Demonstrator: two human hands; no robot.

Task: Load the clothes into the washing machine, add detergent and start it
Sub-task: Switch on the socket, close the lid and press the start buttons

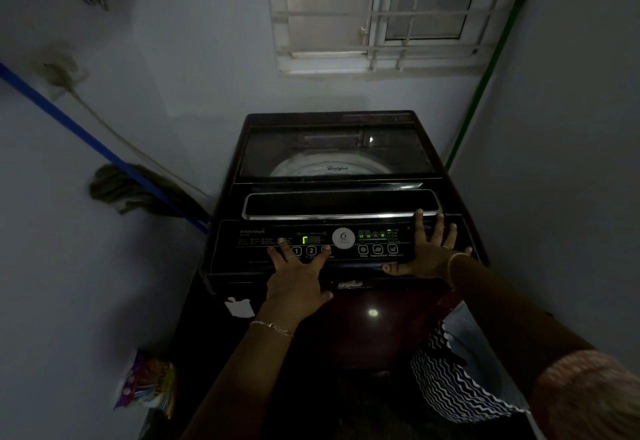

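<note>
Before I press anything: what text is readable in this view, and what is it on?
"Whirlpool": clear glass lid of the dark top-loading washing machine
"WhiteMagic": black control panel, left side
"6": round white badge
"1", "2": round panel buttons
"Delay": under a button further right
Other panel print, green display, colourful packet: too blurred to read.

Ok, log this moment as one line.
lid closed | display lit | left hand spread on buttons | right hand flat on panel | striped cloth lower right
</note>
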